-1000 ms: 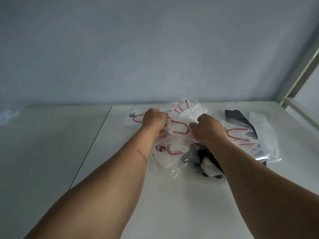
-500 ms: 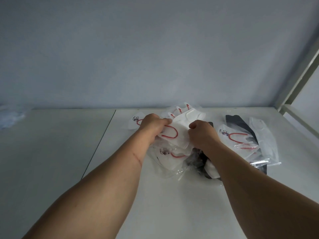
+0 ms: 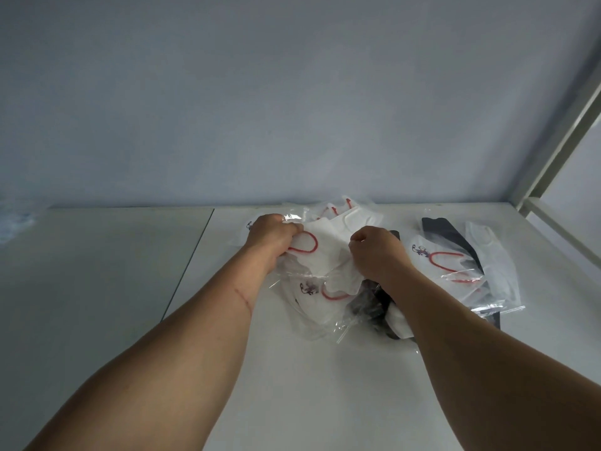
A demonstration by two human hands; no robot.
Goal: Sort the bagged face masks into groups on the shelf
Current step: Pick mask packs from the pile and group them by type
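A heap of clear bags holding face masks lies at the back middle of the white shelf (image 3: pixel 292 385). My left hand (image 3: pixel 271 234) and my right hand (image 3: pixel 379 252) both grip one bagged white mask with a red ear loop (image 3: pixel 325 252), held just above the heap. Below it lies another bagged white mask with a red loop and a small print (image 3: pixel 312 296). A bagged black mask (image 3: pixel 369 309) shows under my right wrist. To the right lie a white red-loop mask bag (image 3: pixel 435 258), a black mask (image 3: pixel 445 231) and a plain white bagged mask (image 3: pixel 491 262).
A seam (image 3: pixel 188 265) splits the shelf into a left and a right panel. A pale blue wall closes the back. A white metal frame post (image 3: pixel 559 141) rises at the right edge. Something pale and plastic (image 3: pixel 13 219) sits at the far left.
Both hands have pulled the white red-loop mask bag up and slightly left off the heap. The red-loop bag on the right is now uncovered.
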